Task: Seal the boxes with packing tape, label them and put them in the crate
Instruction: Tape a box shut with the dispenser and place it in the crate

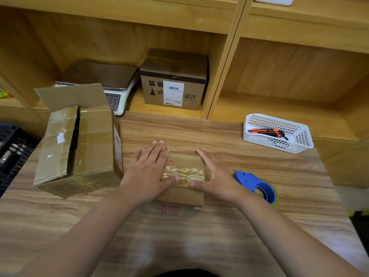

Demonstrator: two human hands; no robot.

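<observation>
1. Head view: wood-grain table [199, 132] below shelves [279, 27]. My left hand [148, 172] and right hand [215, 176] lie flat, fingers straight, gripping nothing, pressing the small box [180, 194] beneath them.
2. Its tape strip [184, 173] runs thumb to thumb; the dispenser [257, 186] lies just right of my right hand.
3. Palms hide the box's ends; the crate [12, 148] is cut off, far left.

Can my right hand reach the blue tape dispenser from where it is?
Probably yes. The right hand presses flat on the small box, and the tape dispenser lies right beside it with nothing between.
</observation>
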